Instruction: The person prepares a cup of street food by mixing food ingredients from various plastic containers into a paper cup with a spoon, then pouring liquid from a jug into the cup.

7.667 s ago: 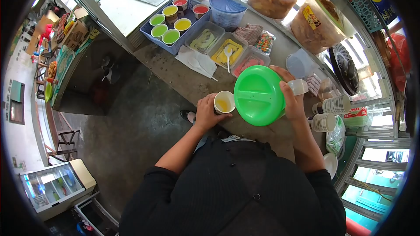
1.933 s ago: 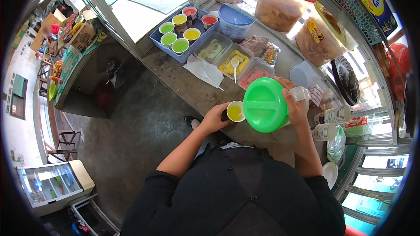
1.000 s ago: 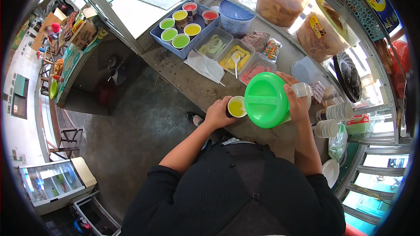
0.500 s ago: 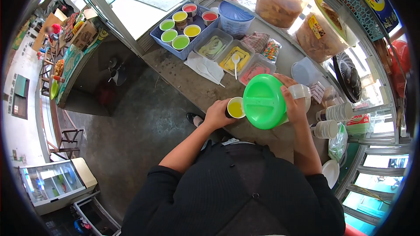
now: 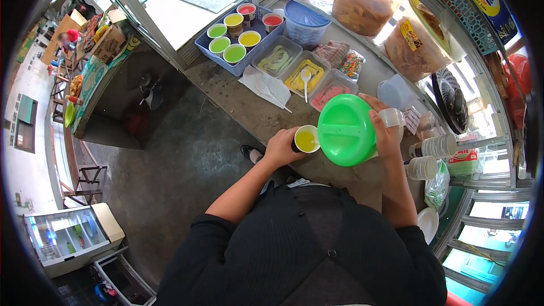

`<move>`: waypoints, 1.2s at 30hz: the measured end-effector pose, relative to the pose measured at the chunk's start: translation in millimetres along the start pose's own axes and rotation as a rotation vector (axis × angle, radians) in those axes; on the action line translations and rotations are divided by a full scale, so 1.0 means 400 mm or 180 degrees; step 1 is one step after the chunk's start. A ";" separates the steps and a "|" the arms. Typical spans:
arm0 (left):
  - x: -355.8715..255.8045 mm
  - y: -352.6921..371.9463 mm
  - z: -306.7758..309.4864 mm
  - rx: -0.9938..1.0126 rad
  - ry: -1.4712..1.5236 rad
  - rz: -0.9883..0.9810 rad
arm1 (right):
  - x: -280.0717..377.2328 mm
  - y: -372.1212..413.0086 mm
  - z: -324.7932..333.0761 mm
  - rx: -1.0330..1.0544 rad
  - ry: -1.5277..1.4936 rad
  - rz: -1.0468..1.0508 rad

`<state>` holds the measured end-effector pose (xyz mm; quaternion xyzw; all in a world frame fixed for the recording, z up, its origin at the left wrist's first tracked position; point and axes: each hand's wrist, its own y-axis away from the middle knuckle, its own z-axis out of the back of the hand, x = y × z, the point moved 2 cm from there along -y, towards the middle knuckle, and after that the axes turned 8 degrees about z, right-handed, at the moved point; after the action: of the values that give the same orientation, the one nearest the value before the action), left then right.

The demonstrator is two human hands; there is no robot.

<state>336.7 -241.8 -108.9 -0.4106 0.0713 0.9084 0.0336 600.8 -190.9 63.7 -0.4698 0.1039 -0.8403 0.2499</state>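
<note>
My left hand [image 5: 281,148] is wrapped round a paper cup [image 5: 306,139] with yellow liquid inside. Right beside it, my right hand [image 5: 386,136] grips a clear pitcher by its handle [image 5: 391,117]. The pitcher's bright green lid [image 5: 347,130] faces up at me, and its edge meets the cup's rim. The pitcher looks tilted toward the cup; its spout is hidden under the lid. Beyond the hands lie plastic tubs with green [image 5: 276,60], yellow [image 5: 296,83] and pink [image 5: 328,96] contents. A white spoon [image 5: 306,78] rests in the yellow one.
A blue basket [image 5: 211,56] holds several cups of green, yellow and red liquid. A white napkin [image 5: 263,88] lies near the counter's edge. Stacked paper cups [image 5: 422,168] stand at the right. Large food containers [image 5: 365,8] line the back. A person [image 5: 72,35] is far left.
The pitcher and the cup have shifted very slightly to the right. Both hands keep their hold.
</note>
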 end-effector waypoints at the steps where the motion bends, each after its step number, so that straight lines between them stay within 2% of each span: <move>1: 0.001 -0.001 -0.001 -0.0014 -0.0006 -0.0017 | -0.007 0.003 0.003 -0.0038 -0.0060 0.0003; 9: -0.012 0.000 -0.004 -0.0102 -0.0033 0.0061 | -0.025 0.009 0.034 -0.0006 -0.0359 0.0032; 18: -0.037 0.002 -0.015 -0.0357 -0.0325 0.0117 | -0.039 0.037 0.096 -0.0055 -0.0916 -0.0364; 21: -0.043 0.001 -0.016 -0.0412 -0.0367 0.0086 | -0.075 0.057 0.120 -0.0197 -0.1516 -0.0666; 24: -0.044 -0.001 -0.015 -0.0392 -0.0440 0.0089 | -0.120 0.076 0.155 -0.0516 -0.2188 -0.0742; 25: -0.041 -0.002 -0.017 -0.0373 -0.0468 0.0079 | -0.128 0.077 0.174 -0.0631 -0.2007 -0.0686; 31: -0.005 -0.022 -0.015 -0.0346 -0.0265 -0.0077 | -0.173 0.096 0.253 -0.1112 -0.3080 -0.0655; 34: 0.002 -0.034 -0.006 -0.0367 0.0030 -0.0057 | -0.197 0.116 0.277 -0.1426 -0.2898 -0.0643; 36: 0.005 -0.041 -0.003 -0.0383 0.0175 -0.0024 | -0.213 0.127 0.288 -0.1883 -0.2874 -0.0723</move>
<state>338.0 -225.8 -112.9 -0.4369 0.0159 0.8993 0.0102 750.8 -183.2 41.9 -0.8420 0.1668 -0.5119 0.0347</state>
